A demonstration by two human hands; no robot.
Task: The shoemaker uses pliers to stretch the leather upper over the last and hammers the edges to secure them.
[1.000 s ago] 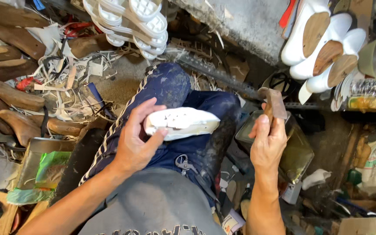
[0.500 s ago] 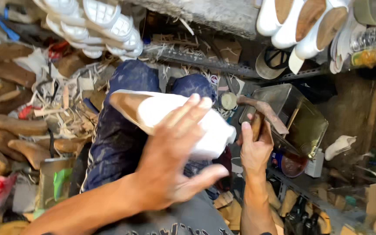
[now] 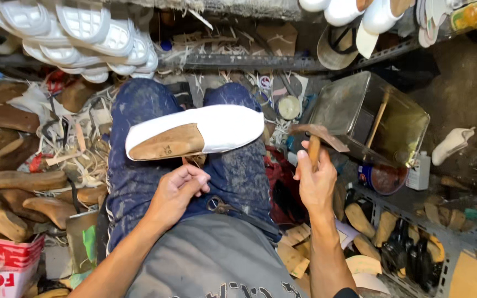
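Observation:
A white shoe on a wooden last (image 3: 194, 135) lies sole-up across my knees, toe pointing right. My left hand (image 3: 178, 190) grips a dark support under the shoe's heel end; what it is I cannot make out. My right hand (image 3: 316, 179) is shut on the wooden handle of a hammer (image 3: 318, 135), its rusty metal head raised just right of the shoe's toe. My legs are in stained blue trousers (image 3: 139, 110).
White soles (image 3: 78, 33) hang at the top left, white shoes on lasts (image 3: 360, 11) at the top right. Wooden lasts (image 3: 12, 182) pile up at left. A metal tin box (image 3: 371, 118), a paint can (image 3: 382, 176) and a white bottle (image 3: 418, 171) stand at right.
My left hand has dropped from on top of the shoe to beneath its heel end. The shoe now lies sole-up and uncovered. My right hand has lifted the hammer beside the toe.

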